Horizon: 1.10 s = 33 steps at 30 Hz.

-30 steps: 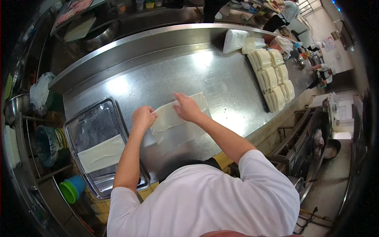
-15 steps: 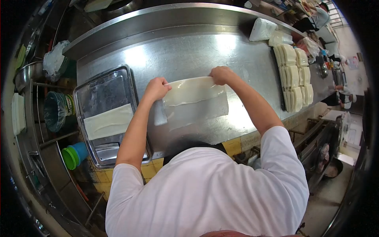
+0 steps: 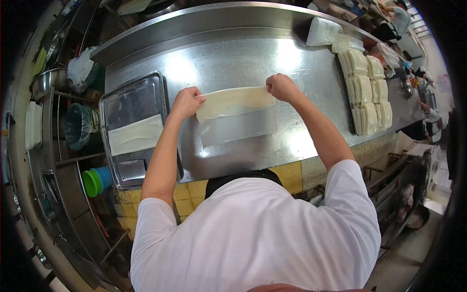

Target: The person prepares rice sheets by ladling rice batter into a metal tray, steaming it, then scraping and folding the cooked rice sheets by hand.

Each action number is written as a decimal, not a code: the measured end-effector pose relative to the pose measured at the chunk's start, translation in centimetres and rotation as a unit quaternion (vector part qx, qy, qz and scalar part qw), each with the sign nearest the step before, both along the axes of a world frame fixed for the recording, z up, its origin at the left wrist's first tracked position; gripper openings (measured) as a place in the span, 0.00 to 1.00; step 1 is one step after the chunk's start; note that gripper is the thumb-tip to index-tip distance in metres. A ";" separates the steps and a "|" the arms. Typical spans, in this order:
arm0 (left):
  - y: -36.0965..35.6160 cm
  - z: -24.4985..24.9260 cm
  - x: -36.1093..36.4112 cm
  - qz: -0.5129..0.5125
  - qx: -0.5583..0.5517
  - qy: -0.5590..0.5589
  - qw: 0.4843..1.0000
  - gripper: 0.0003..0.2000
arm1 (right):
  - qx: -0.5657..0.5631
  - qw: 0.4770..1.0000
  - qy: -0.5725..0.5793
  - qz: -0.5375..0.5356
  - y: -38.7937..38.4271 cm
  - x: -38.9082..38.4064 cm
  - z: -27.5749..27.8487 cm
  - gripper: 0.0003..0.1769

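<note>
A thin, pale, glossy rice noodle sheet (image 3: pixel 236 103) is stretched between my hands over the steel table. My left hand (image 3: pixel 187 102) pinches its far left corner. At the far right corner my right hand (image 3: pixel 282 88) is closed on the edge. The far strip of the sheet looks thicker and cream-white, while the nearer part is translucent and seems to lie against the metal. To the left, a metal tray (image 3: pixel 127 92) holds a folded white sheet (image 3: pixel 136 135); my left forearm partly covers the tray's right side.
Several stacks of folded pale sheets (image 3: pixel 361 90) stand on the table's right end. Plastic-wrapped packages (image 3: pixel 323 32) lie behind them. A raised steel ledge (image 3: pixel 219 19) runs along the back. Buckets (image 3: pixel 91 182) stand at lower left. Other people (image 3: pixel 399 22) are at the far right.
Both hands keep hold of the sheet's far edge and have drawn slightly apart. The loose left flap has flattened into line with the sheet. The camera view has shifted a little.
</note>
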<state>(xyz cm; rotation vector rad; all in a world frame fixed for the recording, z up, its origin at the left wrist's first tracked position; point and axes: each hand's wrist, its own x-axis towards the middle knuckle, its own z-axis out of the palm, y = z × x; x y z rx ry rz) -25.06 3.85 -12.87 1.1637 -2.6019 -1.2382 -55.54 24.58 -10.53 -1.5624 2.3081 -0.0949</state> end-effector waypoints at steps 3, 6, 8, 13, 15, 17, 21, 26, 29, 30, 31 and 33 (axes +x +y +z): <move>1.0 0.9 1.0 0.008 -0.010 0.027 1.000 0.08 | -0.021 1.000 -0.015 -0.013 1.4 0.5 1.4 0.08; 2.3 1.6 2.2 0.015 -0.015 0.064 0.998 0.07 | -0.032 0.999 -0.021 -0.027 2.8 1.3 2.3 0.09; 3.3 2.2 3.0 0.020 -0.005 0.070 0.997 0.07 | -0.040 0.998 -0.019 -0.035 4.0 2.0 2.6 0.10; 7.0 3.4 5.8 0.037 -0.008 0.090 0.995 0.06 | -0.100 0.993 -0.014 -0.055 7.9 4.2 2.6 0.09; 9.2 4.3 7.1 0.039 -0.039 0.079 0.995 0.06 | -0.111 0.992 -0.016 -0.052 10.0 5.1 1.7 0.10; 11.1 2.6 8.9 0.008 -0.071 0.067 0.995 0.06 | -0.122 0.991 -0.018 -0.050 12.4 6.4 0.3 0.10; 15.1 0.9 12.1 -0.050 -0.060 0.045 0.996 0.09 | -0.037 0.998 -0.036 -0.031 17.6 10.1 -1.9 0.11; 15.3 0.1 13.6 0.032 -0.059 0.039 0.997 0.11 | -0.048 0.996 -0.062 -0.050 16.7 11.2 -1.4 0.13; 14.1 -0.2 13.3 0.102 -0.080 0.061 0.990 0.11 | -0.088 0.992 -0.074 -0.051 11.8 12.1 -1.0 0.14; 13.8 -0.3 13.0 0.134 -0.072 0.063 0.986 0.11 | -0.098 0.989 -0.102 -0.048 9.9 12.9 -0.8 0.14; 13.6 -0.4 12.8 0.137 -0.073 0.064 0.986 0.11 | -0.107 0.985 -0.129 -0.045 8.0 13.8 -0.7 0.15; 13.0 -0.7 12.1 0.187 -0.036 0.054 0.980 0.11 | -0.091 0.983 -0.158 -0.013 3.9 16.0 -1.2 0.16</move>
